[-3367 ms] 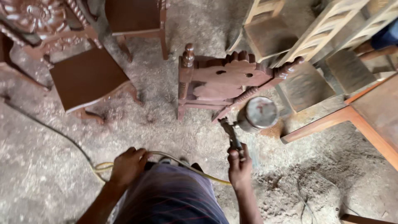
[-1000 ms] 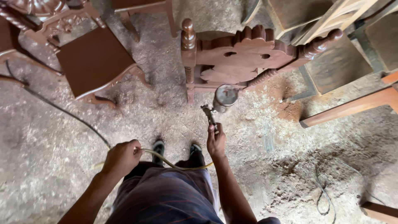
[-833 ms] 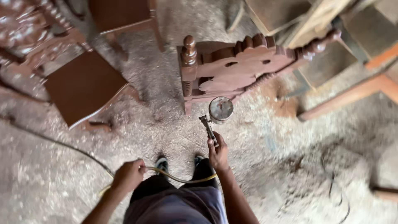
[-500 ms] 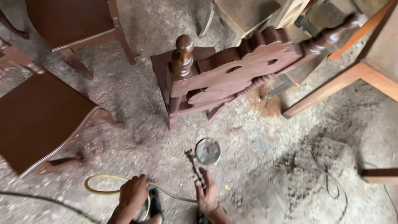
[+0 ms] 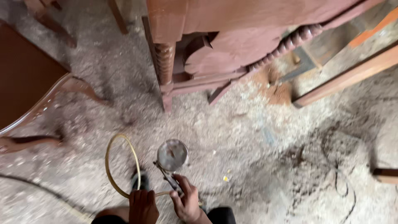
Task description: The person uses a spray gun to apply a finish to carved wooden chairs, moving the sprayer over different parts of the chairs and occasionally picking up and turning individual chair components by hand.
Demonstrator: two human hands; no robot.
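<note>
My right hand (image 5: 186, 203) grips the handle of a spray gun (image 5: 171, 166) with a round metal cup on top, held low over the dusty floor. My left hand (image 5: 142, 206) holds the yellowish air hose (image 5: 111, 166), which loops up to the left and back to the gun. A carved, brown-stained wooden chair (image 5: 215, 49) stands just beyond the gun, filling the top of the view. The gun's nozzle is hidden under the cup.
Another brown chair seat (image 5: 29, 79) sits at the left. Pale wooden frames and a plank (image 5: 352, 74) lie at the right. Sawdust covers the floor, with a dark cable (image 5: 336, 174) at lower right and my dark shoe (image 5: 137, 180) inside the hose loop.
The view has closed in on the carved chair, which now fills the top. Both hands have dropped to the bottom edge, and the hose loop has risen at the left.
</note>
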